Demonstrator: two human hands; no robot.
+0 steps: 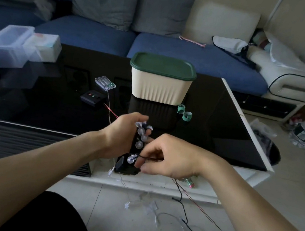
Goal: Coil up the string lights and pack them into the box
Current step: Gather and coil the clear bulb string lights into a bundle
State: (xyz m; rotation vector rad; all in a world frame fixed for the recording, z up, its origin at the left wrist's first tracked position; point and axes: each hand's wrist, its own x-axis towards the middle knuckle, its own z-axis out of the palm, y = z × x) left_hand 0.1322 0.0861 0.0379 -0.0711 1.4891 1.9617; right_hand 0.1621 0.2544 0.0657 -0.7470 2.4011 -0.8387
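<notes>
Dead centre of the frame, the left hand (121,130) is wrapped around a bundle of clear bulb string lights (139,143), fingers curled tight on it, right above the near edge of the black glass table (234,127). The right hand (169,159) sits just beside it, pinching the black wire (146,158) between thumb and fingers. The rest of the strand trails down onto the floor at lower right. The cream box (159,88) with its green lid (162,66) on stands behind, mid-table, with a clear battery case (105,83) to its left.
</notes>
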